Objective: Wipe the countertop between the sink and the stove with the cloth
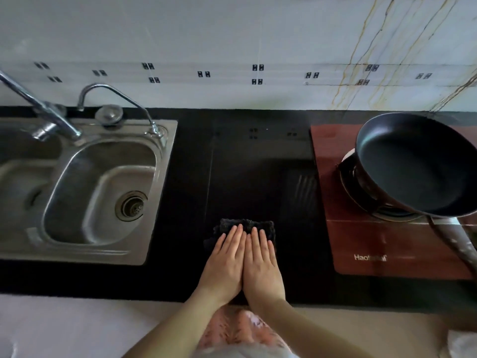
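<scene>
Dark cloth, folded, lies flat on the black countertop near its front edge, roughly midway betw. sink and stove. Only the far edge and side margins of the cloth show; the rest is under the hands.

Left hand and right hand both pressed palm-down on the cloth, fingers straight and together, the two hands touching along their inner edges. No clenching, no pinch: flat pressure only, nothing gripped.

Progress, judged: faint streaks visible on the counter just beside the stove's left edge, approx. mid-depth; could be wipe marks or reflections, cannot tell which. Surface too dark and glossy to read clean vs. dirty. Cloth sits at the front, so the strip toward the back wall and the margins along sink and stove may still need passes. Assessment: wiping under way, completion not confirmed.

Surroundings: stainless sink w/ drain strainer and two taps to the left, basin looks empty. Red-brown gas stove to the right, black frying pan on its burner, pan handle reaching toward the front edge
</scene>
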`<act>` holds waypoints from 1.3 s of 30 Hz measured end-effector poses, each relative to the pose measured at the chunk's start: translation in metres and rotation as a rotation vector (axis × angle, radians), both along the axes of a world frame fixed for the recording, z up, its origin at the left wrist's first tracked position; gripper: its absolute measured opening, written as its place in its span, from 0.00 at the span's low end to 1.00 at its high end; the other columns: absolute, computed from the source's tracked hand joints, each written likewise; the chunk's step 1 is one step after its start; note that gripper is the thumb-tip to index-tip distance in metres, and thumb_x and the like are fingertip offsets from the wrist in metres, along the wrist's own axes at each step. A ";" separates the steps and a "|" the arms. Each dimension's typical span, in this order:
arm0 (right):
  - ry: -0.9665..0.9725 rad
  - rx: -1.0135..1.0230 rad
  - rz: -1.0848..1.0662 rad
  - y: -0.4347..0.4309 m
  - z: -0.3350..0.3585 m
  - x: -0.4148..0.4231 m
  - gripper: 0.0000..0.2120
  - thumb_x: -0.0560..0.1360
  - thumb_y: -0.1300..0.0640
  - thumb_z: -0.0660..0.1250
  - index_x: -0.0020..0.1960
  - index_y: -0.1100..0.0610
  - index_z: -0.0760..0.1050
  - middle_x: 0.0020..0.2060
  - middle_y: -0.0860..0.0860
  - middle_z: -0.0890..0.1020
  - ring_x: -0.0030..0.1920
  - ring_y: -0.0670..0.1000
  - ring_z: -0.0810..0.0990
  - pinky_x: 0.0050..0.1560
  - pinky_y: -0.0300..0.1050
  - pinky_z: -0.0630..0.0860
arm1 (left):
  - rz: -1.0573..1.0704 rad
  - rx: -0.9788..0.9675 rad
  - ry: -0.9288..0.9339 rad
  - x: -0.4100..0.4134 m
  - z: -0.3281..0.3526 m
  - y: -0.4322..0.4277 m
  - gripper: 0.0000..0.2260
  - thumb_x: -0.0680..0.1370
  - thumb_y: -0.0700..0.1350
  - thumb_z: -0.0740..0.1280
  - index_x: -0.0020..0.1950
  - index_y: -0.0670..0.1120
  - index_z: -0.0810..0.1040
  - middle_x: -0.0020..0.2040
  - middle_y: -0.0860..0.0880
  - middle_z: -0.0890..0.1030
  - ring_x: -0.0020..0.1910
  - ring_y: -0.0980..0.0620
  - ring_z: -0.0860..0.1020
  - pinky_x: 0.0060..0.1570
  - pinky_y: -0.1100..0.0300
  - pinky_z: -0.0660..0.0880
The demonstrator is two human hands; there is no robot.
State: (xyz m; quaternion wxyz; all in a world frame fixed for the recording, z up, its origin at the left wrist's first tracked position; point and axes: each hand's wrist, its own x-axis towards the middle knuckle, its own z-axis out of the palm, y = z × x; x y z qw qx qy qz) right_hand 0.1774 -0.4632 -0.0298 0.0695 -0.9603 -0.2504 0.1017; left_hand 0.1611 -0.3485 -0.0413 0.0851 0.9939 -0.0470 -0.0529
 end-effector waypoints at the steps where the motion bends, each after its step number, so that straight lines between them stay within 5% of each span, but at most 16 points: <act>1: -0.013 0.013 0.035 0.015 0.003 0.000 0.36 0.78 0.56 0.59 0.75 0.65 0.39 0.74 0.60 0.39 0.74 0.59 0.34 0.72 0.56 0.37 | 0.007 0.022 0.007 -0.002 0.000 0.016 0.25 0.79 0.49 0.51 0.75 0.41 0.54 0.76 0.43 0.56 0.76 0.49 0.51 0.71 0.51 0.47; 10: 0.030 0.119 0.230 0.157 0.002 -0.002 0.32 0.80 0.54 0.52 0.75 0.63 0.38 0.75 0.60 0.41 0.74 0.58 0.34 0.71 0.55 0.35 | 0.196 0.138 0.081 -0.027 0.003 0.155 0.32 0.75 0.50 0.59 0.75 0.39 0.53 0.76 0.41 0.55 0.75 0.48 0.50 0.71 0.54 0.43; 13: 0.053 0.116 0.237 0.171 -0.001 0.001 0.31 0.81 0.54 0.52 0.75 0.62 0.38 0.76 0.60 0.42 0.74 0.58 0.35 0.72 0.55 0.34 | 0.202 0.163 0.100 -0.023 0.004 0.168 0.33 0.73 0.50 0.62 0.73 0.37 0.58 0.74 0.39 0.61 0.74 0.46 0.56 0.71 0.54 0.43; 17: 0.063 0.113 0.276 0.172 -0.002 0.006 0.31 0.80 0.55 0.53 0.76 0.60 0.39 0.76 0.58 0.43 0.75 0.56 0.36 0.72 0.52 0.35 | 0.224 0.195 0.111 -0.020 -0.003 0.167 0.35 0.74 0.49 0.65 0.75 0.38 0.53 0.75 0.38 0.56 0.75 0.43 0.52 0.71 0.50 0.42; 22: 0.022 0.147 0.247 0.142 -0.005 0.034 0.31 0.80 0.57 0.55 0.76 0.59 0.41 0.77 0.56 0.45 0.75 0.54 0.38 0.73 0.50 0.38 | 0.205 0.201 0.061 0.009 0.003 0.137 0.35 0.75 0.50 0.64 0.74 0.37 0.52 0.75 0.35 0.56 0.75 0.40 0.52 0.74 0.48 0.43; 27: -0.028 0.131 0.102 0.060 -0.004 0.080 0.32 0.80 0.57 0.56 0.76 0.57 0.40 0.77 0.54 0.43 0.74 0.51 0.37 0.73 0.48 0.38 | 0.082 0.153 0.010 0.070 0.013 0.054 0.28 0.81 0.48 0.50 0.72 0.38 0.38 0.76 0.35 0.45 0.75 0.40 0.41 0.71 0.48 0.37; 32: -0.055 -0.002 -0.090 -0.051 -0.003 0.108 0.33 0.77 0.59 0.62 0.76 0.60 0.49 0.76 0.57 0.51 0.75 0.53 0.46 0.73 0.49 0.49 | -0.069 0.059 -0.033 0.114 0.008 -0.056 0.26 0.80 0.46 0.47 0.74 0.36 0.43 0.76 0.34 0.47 0.75 0.38 0.43 0.73 0.44 0.42; 39: -0.011 -0.098 -0.179 -0.090 0.003 0.116 0.33 0.78 0.59 0.59 0.76 0.60 0.44 0.76 0.57 0.46 0.75 0.53 0.41 0.74 0.47 0.43 | -0.174 0.003 -0.066 0.131 0.001 -0.097 0.26 0.80 0.47 0.48 0.74 0.35 0.47 0.76 0.35 0.50 0.75 0.39 0.46 0.73 0.45 0.43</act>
